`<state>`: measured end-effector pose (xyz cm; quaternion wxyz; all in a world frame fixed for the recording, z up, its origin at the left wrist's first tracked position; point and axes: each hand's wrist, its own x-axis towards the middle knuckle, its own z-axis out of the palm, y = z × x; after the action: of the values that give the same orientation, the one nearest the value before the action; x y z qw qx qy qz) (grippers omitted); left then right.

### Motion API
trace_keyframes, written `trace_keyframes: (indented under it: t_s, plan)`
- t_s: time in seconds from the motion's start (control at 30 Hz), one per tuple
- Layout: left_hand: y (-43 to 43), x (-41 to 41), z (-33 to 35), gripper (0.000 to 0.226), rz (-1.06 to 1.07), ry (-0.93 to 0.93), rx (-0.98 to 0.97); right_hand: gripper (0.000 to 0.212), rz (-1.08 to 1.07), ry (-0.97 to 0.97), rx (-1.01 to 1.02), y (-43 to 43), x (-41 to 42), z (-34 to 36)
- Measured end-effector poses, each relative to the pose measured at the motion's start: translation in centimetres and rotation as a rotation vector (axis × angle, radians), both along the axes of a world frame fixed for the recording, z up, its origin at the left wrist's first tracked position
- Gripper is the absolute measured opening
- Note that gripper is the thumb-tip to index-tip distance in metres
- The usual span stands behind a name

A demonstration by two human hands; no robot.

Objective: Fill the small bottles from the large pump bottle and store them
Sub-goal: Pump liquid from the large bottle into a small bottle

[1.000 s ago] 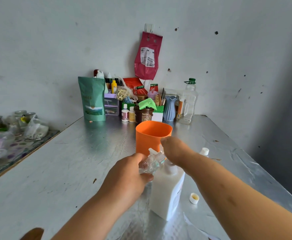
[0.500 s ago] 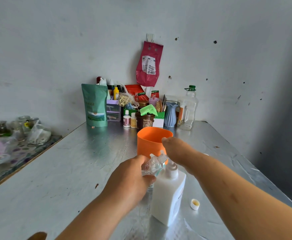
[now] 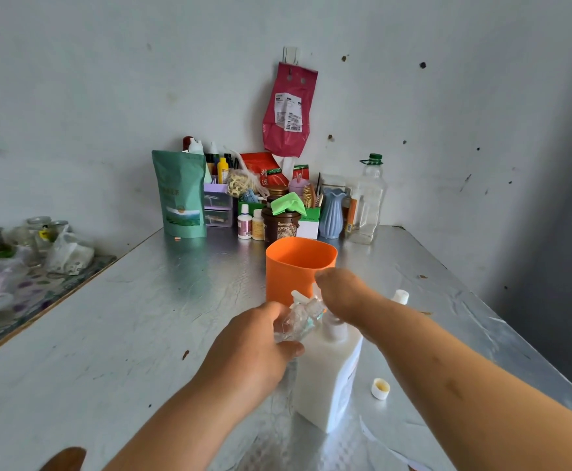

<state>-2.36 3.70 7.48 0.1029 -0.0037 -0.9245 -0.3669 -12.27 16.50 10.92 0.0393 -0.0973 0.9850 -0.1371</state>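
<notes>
almost nothing has moved since the earlier frames: both hands stay at the large pump bottle (image 3: pixel 328 379), and only the view has shifted a little. the left hand (image 3: pixel 254 351) holds the small clear bottle (image 3: pixel 296 321) with fingers and thumb curled round it, tilted, its mouth just beside the white nozzle (image 3: pixel 298 295). the right hand (image 3: pixel 344 295) lies palm down on the pump head. its fingers are hidden behind the back of the hand, so i cannot tell how much they are bent; they seem to press down. the pump bottle stands upright on the metal table (image 3: pixel 142 317), just in front of the orange cup (image 3: pixel 294 270). a small white cap (image 3: pixel 380 389) lies on the table near it, open side up. another small white bottle (image 3: pixel 400 296) stands behind the right forearm.
</notes>
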Motion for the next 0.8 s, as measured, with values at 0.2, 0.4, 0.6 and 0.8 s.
trace_keyframes:
  t_s: [0.2,0.4,0.6,0.8]
  plan:
    - [-0.1,0.4,0.6,0.025,0.008,0.013,-0.009,0.031,-0.014,0.049,-0.102,0.1,0.5,0.7]
    - [0.0,0.4,1.3,0.024,0.016,0.018,-0.016,0.040,-0.070,0.025,-0.177,0.0,0.4,1.3]
    - [0.0,0.3,0.9,0.024,0.014,0.018,-0.005,0.016,0.042,0.039,-0.014,0.2,0.2,1.1]
    - [-0.2,0.0,0.4,0.025,0.017,0.014,-0.008,0.034,0.057,0.020,0.066,-0.1,-0.1,0.6]
